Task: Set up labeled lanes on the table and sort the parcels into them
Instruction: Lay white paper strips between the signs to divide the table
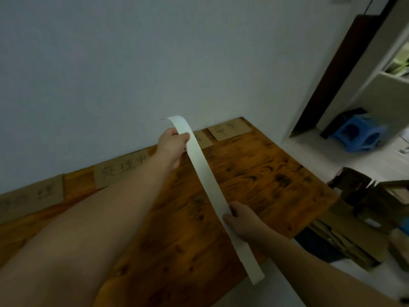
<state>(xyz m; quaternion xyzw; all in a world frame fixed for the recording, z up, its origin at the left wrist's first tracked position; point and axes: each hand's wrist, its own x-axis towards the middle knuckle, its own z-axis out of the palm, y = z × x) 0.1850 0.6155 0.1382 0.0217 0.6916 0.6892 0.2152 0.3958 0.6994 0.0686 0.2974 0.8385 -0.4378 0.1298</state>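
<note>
A long white paper strip (pixel 205 180) stretches over the wooden table (pixel 261 173), from near the back wall toward the front edge. My left hand (pixel 173 147) pinches its far end, which curls upward. My right hand (pixel 241 220) grips the strip lower down, and the loose tail hangs past the table's front edge. Cardboard labels with handwritten characters lie along the back edge: one at the far right (pixel 229 129), one in the middle (pixel 121 169), one at the left (pixel 31 196). A further label is partly hidden behind the strip.
A white wall rises right behind the table. To the right, on the floor, stand a blue plastic stool (pixel 356 134), a dark stool (pixel 352 185) and stacked cardboard pieces (pixel 345 238). A white shelf unit (pixel 389 85) stands at the far right.
</note>
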